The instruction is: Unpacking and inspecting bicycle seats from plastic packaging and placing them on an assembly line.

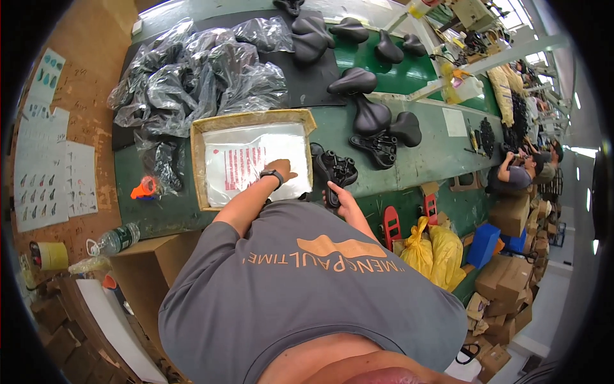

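My left hand (281,170), with a dark watch on its wrist, lies on a stack of clear plastic bags (233,160) with red print. Its fingers look stretched out over the top bag. The bags lie in an open cardboard box (197,163) on the bench. Close to the box's right side, my right hand (345,200) is closed on the near end of a black bicycle saddle (336,171), its underside facing up. Part of the hand's grip is hidden behind the saddle. Another upturned saddle (377,148) rests just beyond it.
Bagged saddles (204,70) pile up at the far left. Bare black saddles (355,81) lie farther along the green bench (435,144). An orange tape dispenser (146,187) and a plastic bottle (118,239) are at left. Yellow sacks (444,253) stand at right; co-workers sit beyond.
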A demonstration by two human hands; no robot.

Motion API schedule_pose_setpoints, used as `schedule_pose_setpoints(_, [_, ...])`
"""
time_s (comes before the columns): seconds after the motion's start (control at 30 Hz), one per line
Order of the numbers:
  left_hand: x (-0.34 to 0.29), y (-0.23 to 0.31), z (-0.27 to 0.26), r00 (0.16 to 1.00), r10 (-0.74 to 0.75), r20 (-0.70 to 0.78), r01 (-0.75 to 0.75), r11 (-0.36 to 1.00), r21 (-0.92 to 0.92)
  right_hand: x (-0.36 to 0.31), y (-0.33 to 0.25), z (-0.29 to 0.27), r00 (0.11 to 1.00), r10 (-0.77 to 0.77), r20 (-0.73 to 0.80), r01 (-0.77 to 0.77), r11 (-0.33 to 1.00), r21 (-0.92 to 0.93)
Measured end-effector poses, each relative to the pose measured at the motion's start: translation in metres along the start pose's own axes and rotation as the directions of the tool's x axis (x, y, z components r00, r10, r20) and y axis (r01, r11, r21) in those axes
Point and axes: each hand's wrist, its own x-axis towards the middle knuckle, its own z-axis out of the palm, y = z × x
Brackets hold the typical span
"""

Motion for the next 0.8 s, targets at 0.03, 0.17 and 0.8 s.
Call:
schedule_pose_setpoints(0.03, [0.004,0.002,-0.001,1.0,0.014,0.008,-0.014,1.0,0.006,0.0,0.002,0.0,1.0,0.008,0.011,-0.008,1.0,-0.007])
schedule_pose_setpoints(0.17, [0.023,-0.004,0.003,0.998,-0.035,0.054,0.032,0.998,0.062,-0.004,0.007,0.002,0.999,-0.035,0.01,0.035,0.998,0.047])
schedule_pose_setpoints(0.8, [0.013,-0.028,0.04,0.957,-0.045,-0.288,-0.04,0.958,-0.284,0.01,-0.009,-0.012,0.999,0.026,0.027,-0.025,0.999,-0.027])
